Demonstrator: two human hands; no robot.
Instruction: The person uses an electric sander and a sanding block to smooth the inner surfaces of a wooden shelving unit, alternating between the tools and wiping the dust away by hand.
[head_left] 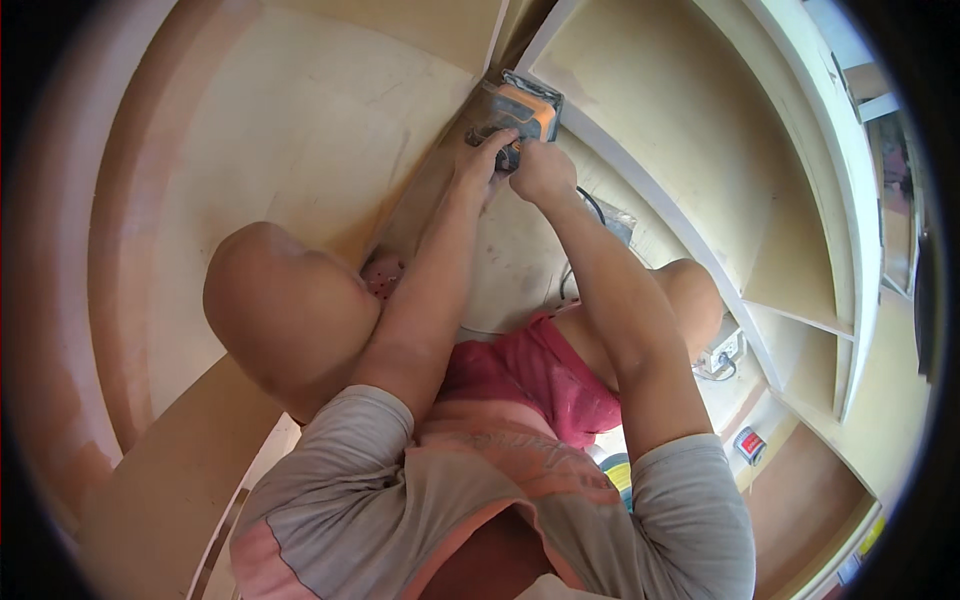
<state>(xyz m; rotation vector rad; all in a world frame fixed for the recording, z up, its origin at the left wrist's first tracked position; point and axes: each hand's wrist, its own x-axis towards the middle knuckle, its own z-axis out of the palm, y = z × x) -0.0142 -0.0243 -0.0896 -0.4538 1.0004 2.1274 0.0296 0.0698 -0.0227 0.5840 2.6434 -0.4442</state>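
An orange and black power sander (527,108) with a flat base lies in the far corner where the wooden panels meet. My left hand (484,158) wraps round its near left side, with the thumb over the top. Beside it, my right hand (545,172) is closed against the near right end of the sander; its fingertips are partly hidden. A black cord (592,200) runs back from beneath my right wrist, and my forearm covers part of its length.
A large wooden panel (300,130) stands on the left. Pale shelving (690,130) curves along the right. Near my right knee are a white power strip (727,350) with a plug in it and a small can (748,445). My foot in a perforated shoe (383,274) rests beside my left forearm.
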